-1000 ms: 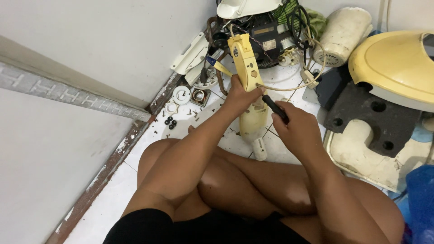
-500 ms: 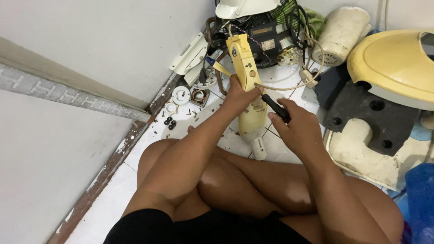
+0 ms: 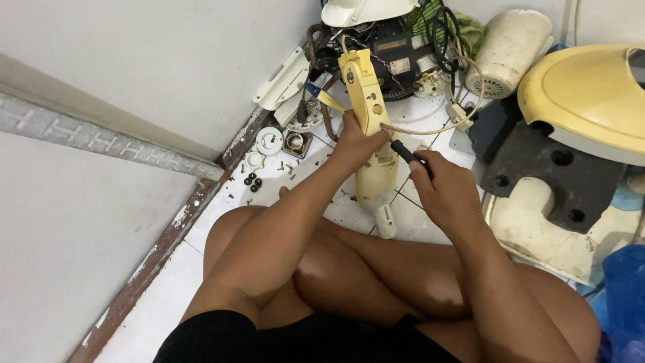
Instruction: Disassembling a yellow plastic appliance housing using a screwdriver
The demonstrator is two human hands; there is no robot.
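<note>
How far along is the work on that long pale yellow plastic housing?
Done: small black and white round parts and loose screws already lie on the white tiled floor. In hand: the left hand grips the long pale yellow plastic housing, while the right hand holds a black-handled tool against it. Left: the housing looks to be in one piece yet.

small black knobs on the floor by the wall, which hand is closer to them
Left. The left hand grips the yellow housing just right of the black knobs; the right hand, holding a screwdriver, sits farther right.
</note>
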